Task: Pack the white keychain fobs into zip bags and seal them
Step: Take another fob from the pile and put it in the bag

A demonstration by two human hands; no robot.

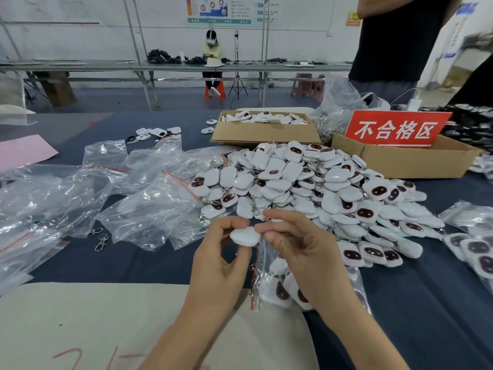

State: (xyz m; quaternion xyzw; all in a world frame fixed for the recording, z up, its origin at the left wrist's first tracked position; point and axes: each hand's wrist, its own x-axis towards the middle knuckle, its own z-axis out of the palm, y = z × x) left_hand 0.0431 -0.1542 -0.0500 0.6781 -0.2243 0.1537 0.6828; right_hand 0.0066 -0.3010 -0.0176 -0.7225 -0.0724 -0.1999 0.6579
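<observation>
The white keychain fob [245, 236] lies just at the near edge of the heap of fobs [320, 188], held between our two hands. Far to the left of the heap we see a pink sheet [21, 153], and between it and the heap a spread of empty zip bags [149, 188] with red seal strips, overlapping one another and reaching the heap's left side. Left of the heap and nearer to us, a few loose metal clasps [101, 240] lie on the dark tablecloth [133, 263]. Our left hand [221, 252] comes up at the heap's near edge, thumb and curled fingers pinching the fob's left end, its plain white side towards us. Our right hand [301, 247] meets it from the other side, fingertips on the fob's right end, thumb pinning a clear zip bag [266, 279] that runs down under the palm and holds several dark-faced fobs. Behind the heap stands an open cardboard box [264, 132] filled with more fobs. Behind and right of the heap a second box [416, 161] carries a red sign [394, 129]. Right of the heap lie filled bags [477, 252]
</observation>
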